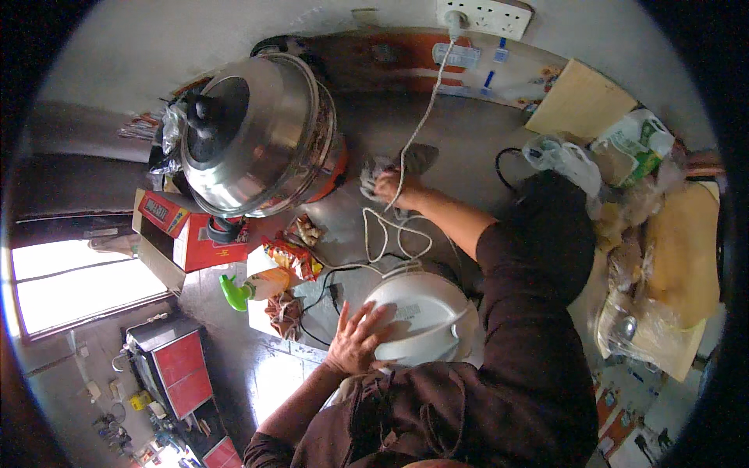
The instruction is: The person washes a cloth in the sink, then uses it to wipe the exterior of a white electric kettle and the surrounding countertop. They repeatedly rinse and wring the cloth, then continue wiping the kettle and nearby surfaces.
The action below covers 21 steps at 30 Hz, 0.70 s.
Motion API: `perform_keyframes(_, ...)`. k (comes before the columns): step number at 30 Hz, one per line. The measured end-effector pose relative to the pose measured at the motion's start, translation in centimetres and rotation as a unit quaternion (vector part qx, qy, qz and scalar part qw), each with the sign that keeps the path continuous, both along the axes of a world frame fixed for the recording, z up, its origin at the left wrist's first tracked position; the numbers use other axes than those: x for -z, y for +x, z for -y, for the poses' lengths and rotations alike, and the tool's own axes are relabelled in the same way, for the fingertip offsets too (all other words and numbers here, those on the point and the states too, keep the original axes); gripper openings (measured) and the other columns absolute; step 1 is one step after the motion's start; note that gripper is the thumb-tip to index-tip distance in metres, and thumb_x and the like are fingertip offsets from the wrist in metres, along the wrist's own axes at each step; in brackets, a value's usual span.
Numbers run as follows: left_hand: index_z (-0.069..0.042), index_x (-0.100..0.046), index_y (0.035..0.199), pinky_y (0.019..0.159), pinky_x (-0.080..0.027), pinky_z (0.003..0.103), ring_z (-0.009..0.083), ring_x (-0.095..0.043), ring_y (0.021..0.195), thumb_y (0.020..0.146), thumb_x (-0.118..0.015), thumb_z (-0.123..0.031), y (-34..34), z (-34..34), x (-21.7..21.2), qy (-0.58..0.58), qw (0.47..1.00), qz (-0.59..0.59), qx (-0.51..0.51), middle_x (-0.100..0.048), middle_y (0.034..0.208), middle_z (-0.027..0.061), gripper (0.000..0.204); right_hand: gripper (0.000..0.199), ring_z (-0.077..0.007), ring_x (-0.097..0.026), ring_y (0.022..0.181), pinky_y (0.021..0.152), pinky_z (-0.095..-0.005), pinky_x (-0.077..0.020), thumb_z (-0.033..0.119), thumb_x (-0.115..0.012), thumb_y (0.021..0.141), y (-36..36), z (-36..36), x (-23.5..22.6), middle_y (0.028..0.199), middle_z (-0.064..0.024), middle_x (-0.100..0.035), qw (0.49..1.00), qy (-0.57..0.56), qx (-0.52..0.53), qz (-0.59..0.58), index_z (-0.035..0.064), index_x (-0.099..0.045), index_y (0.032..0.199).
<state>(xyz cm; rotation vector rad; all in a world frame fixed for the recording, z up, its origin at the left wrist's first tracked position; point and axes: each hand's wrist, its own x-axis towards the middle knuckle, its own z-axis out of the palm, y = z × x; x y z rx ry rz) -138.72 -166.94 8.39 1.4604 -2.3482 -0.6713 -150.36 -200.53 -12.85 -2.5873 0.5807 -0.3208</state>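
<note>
Head view: the right hand (392, 189) is just above the centre, toward twelve o'clock, its fingers closed over a crumpled pale cloth (373, 178) against the dark surface (476, 136). Motion blur softens the fingertips, so their exact grip on the cloth cannot be told. The left hand (359, 337) lies at six o'clock with its fingers spread, resting on the left edge of a white appliance (417, 316) rather than clenched around it. That appliance sits between five and six o'clock, close to the person's body, with a small label on its face.

A white cord (446, 58) drops from the socket strip (488, 17) at one o'clock, crosses over the right hand and loops on the surface near the appliance. At ten o'clock stands a steel pot (257, 140) with a domed lid. A red box (211, 242) is at nine o'clock, and nearer the centre, toward eight, are a bright packet (292, 260) and a spray bottle (265, 285) with a green head. Plastic bags (566, 162) lie at two o'clock, below a tan board (581, 97).
</note>
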Motion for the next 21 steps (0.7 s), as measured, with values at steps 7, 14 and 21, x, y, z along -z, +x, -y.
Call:
perform_keyframes(7,-0.020,-0.050,0.131,0.109,-0.013,0.063,0.0322,-0.034,0.134,0.075,-0.064,-0.056,-0.5,-0.3,-0.8,-0.020,0.999,0.020,-0.024,-0.034,0.148,0.0103,0.068,0.020,-0.0281,-0.060,0.094,0.081,-0.0406,-0.0465,0.025,-0.064,0.078,-11.2,-3.5,-3.2,0.092,-0.0074,-0.068,0.984,0.075,-0.043,-0.156,0.0084,-0.070,0.087)
perform_keyframes(14,-0.020,-0.052,0.129,0.107,-0.018,0.064,0.0308,-0.032,0.136,0.073,-0.067,-0.054,-0.3,-0.5,-0.9,-0.060,0.998,0.003,-0.023,-0.033,0.149,0.0080,0.067,0.035,-0.0210,-0.058,0.075,0.072,-0.0385,-0.0464,0.033,-0.063,0.084,-15.7,-2.0,-13.1,0.081,-0.0138,-0.066,0.896,0.342,0.198,-0.202,-0.0010,-0.066,0.087)
perform_keyframes(21,-0.018,-0.047,0.133,0.108,-0.017,0.064,0.0331,-0.029,0.136,0.074,-0.065,-0.056,0.0,-0.8,-1.6,-0.059,0.998,0.032,0.000,-0.029,0.149,0.0113,0.073,0.029,-0.0153,-0.059,0.095,0.084,-0.0293,-0.0457,0.020,-0.057,0.092,-25.7,-10.6,-28.6,0.106,-0.0061,-0.065,0.757,0.441,0.392,0.280,0.0001,-0.063,0.113)
